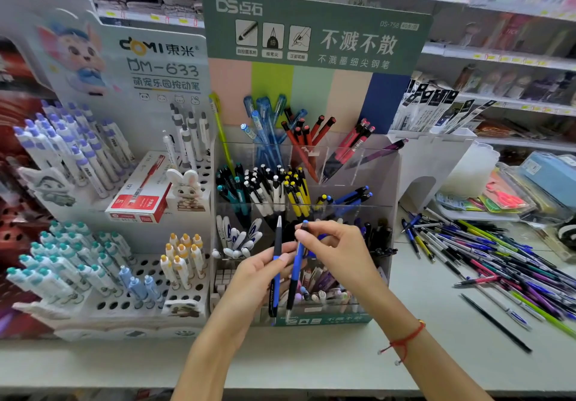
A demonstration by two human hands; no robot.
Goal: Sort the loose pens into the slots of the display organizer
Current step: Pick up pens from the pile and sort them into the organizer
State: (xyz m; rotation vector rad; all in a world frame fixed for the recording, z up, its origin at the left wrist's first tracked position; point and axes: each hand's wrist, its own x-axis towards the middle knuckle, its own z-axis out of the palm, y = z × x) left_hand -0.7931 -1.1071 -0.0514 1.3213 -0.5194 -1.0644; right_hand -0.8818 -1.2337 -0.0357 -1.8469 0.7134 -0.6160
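Two pens are in my hands, both upright in front of the organizer (pixel 394 182). My left hand (pixel 258 271) grips a black pen (pixel 276 263), fingers wrapped round its middle, silver tip pointing up. My right hand (pixel 335 249) pinches the top of a blue pen (pixel 295 271) between thumb and forefinger, with its other end hanging down toward 6 o'clock. The two pens stand just beside each other, nearly parallel, and I cannot tell whether they touch.

From where I sit, the blue one looks like a match for the blue pens (pixel 352 199) leaning in the middle-row slot at about 1 o'clock from my right hand. I would lift it clear of the black pen first, then drop it in along the lean of its neighbours so it does not snag the clear divider. The black pen seems to belong with the dark ones (pixel 378 233) in the lower-row slot at 3 o'clock from my right hand, though that slot is partly hidden behind my fingers, so I would check the barrel before committing.

I should move one hand at a time; crossing wrists in front of these crowded slots risks knocking other pens out.

Plenty remains: the loose pile (pixel 498 257) lies on the counter (pixel 311 360), well off at 3 o'clock.
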